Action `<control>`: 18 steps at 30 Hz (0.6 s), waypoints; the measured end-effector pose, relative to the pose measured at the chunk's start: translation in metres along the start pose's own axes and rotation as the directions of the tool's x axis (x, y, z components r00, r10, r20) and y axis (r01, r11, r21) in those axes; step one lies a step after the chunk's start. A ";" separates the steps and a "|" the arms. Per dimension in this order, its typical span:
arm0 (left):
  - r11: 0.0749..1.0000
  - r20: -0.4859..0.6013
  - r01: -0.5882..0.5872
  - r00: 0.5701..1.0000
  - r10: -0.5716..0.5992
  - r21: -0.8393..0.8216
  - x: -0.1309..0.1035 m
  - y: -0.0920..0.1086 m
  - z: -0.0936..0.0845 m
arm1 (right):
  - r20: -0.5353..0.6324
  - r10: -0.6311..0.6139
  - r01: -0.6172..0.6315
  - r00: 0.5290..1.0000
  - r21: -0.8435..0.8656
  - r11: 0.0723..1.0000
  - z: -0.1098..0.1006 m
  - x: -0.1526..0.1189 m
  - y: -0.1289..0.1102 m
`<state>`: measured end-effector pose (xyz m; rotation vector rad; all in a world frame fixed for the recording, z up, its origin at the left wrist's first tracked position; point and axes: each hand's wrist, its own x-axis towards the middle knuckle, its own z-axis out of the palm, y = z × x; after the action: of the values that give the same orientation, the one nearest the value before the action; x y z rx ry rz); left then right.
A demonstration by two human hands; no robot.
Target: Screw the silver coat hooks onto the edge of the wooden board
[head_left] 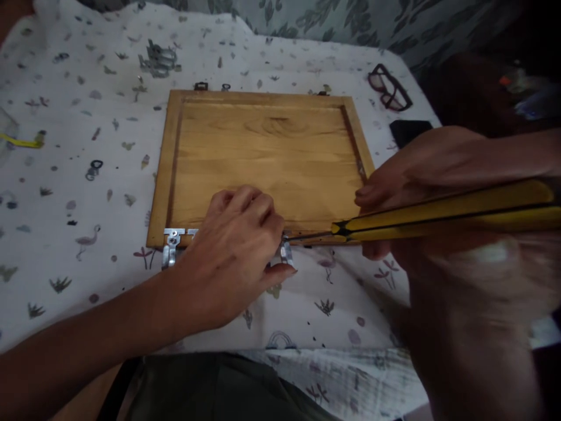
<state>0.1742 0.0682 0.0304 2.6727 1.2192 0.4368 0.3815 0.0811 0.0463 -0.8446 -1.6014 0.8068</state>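
A framed wooden panel (pixel 272 146) lies flat on a patterned cloth. Along its near edge is a metal bracket (pixel 174 237) at the left, fixed with a screw. Another metal bracket (pixel 286 254) pokes out from under my left hand (pixel 239 251), whose curled fingers rest on the panel's edge and hold this piece. My right hand (pixel 456 234), partly blurred, grips a yellow-and-black screwdriver (pixel 438 215). Its thin shaft points left, with the tip at the bracket beside my left fingers.
Several metal brackets (pixel 160 59) lie in a pile at the back left. Glasses (pixel 390 88) and a dark flat object (pixel 409 131) are at the right. Something yellow (pixel 21 141) is at the far left. Small dark fittings (pixel 201 86) sit at the panel's far edge.
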 end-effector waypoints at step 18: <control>1.000 0.022 0.008 1.000 -0.007 -0.020 0.000 -0.003 0.001 | 0.174 0.001 -0.050 0.985 0.279 0.959 0.007 0.010 0.009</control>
<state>0.1722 0.0697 0.0285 2.6485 1.2122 0.4155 0.3738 0.0935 0.0424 -0.6032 -1.5781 1.1234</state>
